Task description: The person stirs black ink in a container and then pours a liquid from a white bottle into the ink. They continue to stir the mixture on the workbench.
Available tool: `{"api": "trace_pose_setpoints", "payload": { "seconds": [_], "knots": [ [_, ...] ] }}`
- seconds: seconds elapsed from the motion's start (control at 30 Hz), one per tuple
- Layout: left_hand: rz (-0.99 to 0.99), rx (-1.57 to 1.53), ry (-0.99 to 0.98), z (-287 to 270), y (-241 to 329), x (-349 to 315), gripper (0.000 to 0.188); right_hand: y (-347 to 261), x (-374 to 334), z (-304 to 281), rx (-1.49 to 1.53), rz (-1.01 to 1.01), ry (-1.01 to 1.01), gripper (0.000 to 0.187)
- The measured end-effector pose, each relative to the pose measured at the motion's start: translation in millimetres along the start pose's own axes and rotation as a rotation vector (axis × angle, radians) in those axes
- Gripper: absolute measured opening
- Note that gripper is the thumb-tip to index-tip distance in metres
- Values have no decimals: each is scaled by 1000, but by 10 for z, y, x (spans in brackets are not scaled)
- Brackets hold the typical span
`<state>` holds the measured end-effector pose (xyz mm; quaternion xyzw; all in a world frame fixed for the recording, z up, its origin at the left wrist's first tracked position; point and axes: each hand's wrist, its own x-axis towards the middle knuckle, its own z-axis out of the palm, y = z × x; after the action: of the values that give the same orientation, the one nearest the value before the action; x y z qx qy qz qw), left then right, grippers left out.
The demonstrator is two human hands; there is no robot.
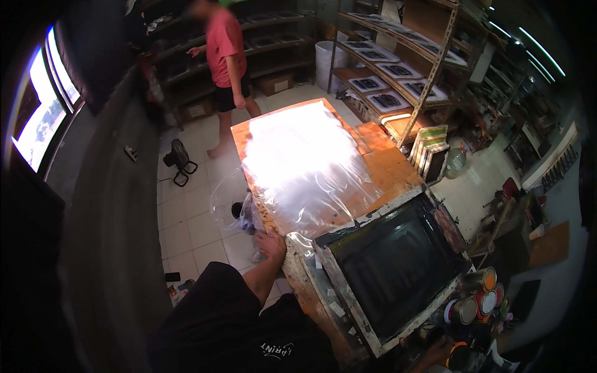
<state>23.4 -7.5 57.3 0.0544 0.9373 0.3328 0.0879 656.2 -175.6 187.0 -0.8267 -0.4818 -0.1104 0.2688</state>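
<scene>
My left hand point(272, 245) is at the left edge of the wooden table point(392, 158), fingers curled round the edge beside crumpled clear plastic. Clear plastic film point(311, 202) spreads over the far part of the table, with strong glare on it. To the right of that hand lies a framed printing screen point(398, 264), its mesh dark and its frame stained. Low on the right, my right hand point(437, 353) is in deep shadow beside a dark container with an orange rim point(459, 353). Its fingers are too dark to make out.
Several paint cans point(464, 310) stand by the screen's right corner. A person in a red shirt point(225, 50) stands beyond the table. Racks point(398, 68) hold printed sheets at the far right. A floor fan point(179, 160) is on the left, a green-tinted bottle point(456, 160) on the right.
</scene>
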Motion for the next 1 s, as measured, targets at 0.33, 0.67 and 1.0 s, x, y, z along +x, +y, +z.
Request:
{"api": "trace_pose_setpoints", "payload": {
  "seconds": [0.33,0.67,1.0],
  "knots": [
    [14,-3,-26,50,-44,-48,57,-708,-249,-438,-9,-33,133,22],
    [10,-14,0,64,-32,18,58,-862,-15,-245,59,96,196,22],
    [35,8,-22,28,15,-31,56,-431,-77,-370,16,-149,193,28]
  ]
}}
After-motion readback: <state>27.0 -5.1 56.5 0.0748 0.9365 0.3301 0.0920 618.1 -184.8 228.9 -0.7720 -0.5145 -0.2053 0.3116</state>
